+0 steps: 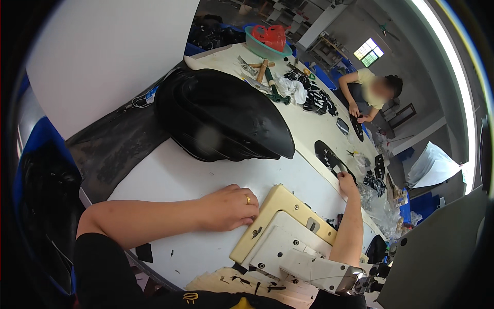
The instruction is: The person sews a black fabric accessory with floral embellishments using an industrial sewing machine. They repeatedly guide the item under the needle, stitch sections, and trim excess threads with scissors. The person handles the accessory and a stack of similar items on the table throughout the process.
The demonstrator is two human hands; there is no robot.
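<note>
My left hand (pixel 231 207), with a gold ring on one finger, rests loosely closed on the white tabletop (pixel 170 180). Its fingertips lie beside the cream edge of a sewing machine (pixel 288 242); nothing shows in them. My right hand (pixel 347 184) reaches beyond the machine to a black oval piece (pixel 325 154) dotted with small pale bits. There its fingers pinch together near the piece's edge, beside a small white bit; what they hold is too small to make out. Ahead of my left hand lies a large heap of glossy black curved sheets (pixel 226 113).
A long table holds hammers (pixel 264 69), a white cloth (pixel 293 88), black strips (pixel 316 100) and a teal basin (pixel 267 49) with a red bag. Across it a person (pixel 368 90) handles another black piece. Clear plastic bags (pixel 383 211) lie right; a blue-lined bin (pixel 46 206) stands left.
</note>
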